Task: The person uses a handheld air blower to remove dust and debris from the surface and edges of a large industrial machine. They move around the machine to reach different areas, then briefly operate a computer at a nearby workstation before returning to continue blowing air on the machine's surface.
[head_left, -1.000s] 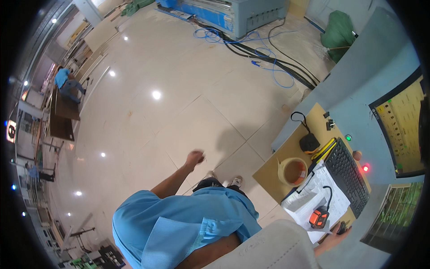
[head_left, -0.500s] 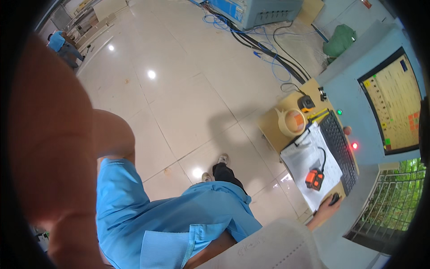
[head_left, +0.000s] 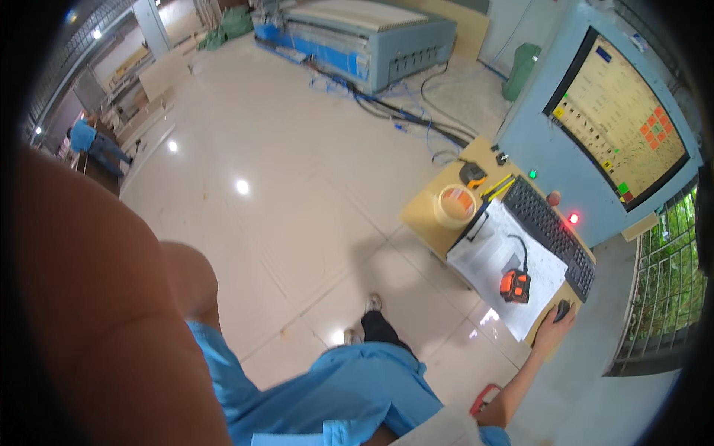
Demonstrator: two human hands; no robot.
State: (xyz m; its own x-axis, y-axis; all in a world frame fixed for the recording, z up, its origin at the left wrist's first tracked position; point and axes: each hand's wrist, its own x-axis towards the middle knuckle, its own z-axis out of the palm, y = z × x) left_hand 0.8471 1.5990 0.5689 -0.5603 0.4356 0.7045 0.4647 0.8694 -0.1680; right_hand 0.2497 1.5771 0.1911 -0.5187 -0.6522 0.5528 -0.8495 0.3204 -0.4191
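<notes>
My right hand (head_left: 549, 332) rests over a black computer mouse (head_left: 563, 311) at the right end of a small wooden shelf, fingers curled on it. Beside it are white printed sheets (head_left: 487, 256) on a clipboard, bearing a black and orange device (head_left: 515, 286) with a black cord or strap. A black keyboard (head_left: 547, 223) runs along the sheets' far side. On the left side my raised left arm or hand (head_left: 111, 320) fills the view, very near and blurred; its fingers cannot be made out.
A lit monitor (head_left: 621, 123) in a blue cabinet stands behind the keyboard. A tape roll (head_left: 455, 207), tape measure (head_left: 472, 175) and yellow pencil-like item (head_left: 497, 188) share the shelf (head_left: 424, 212). Cables (head_left: 401, 115) cross the floor by a blue machine (head_left: 409, 63). Another person (head_left: 93, 141) bends at far left.
My view has tilted up, bringing more of the machine, the monitor and my right forearm into sight. My right hand stays on the mouse; my left arm is still raised close by.
</notes>
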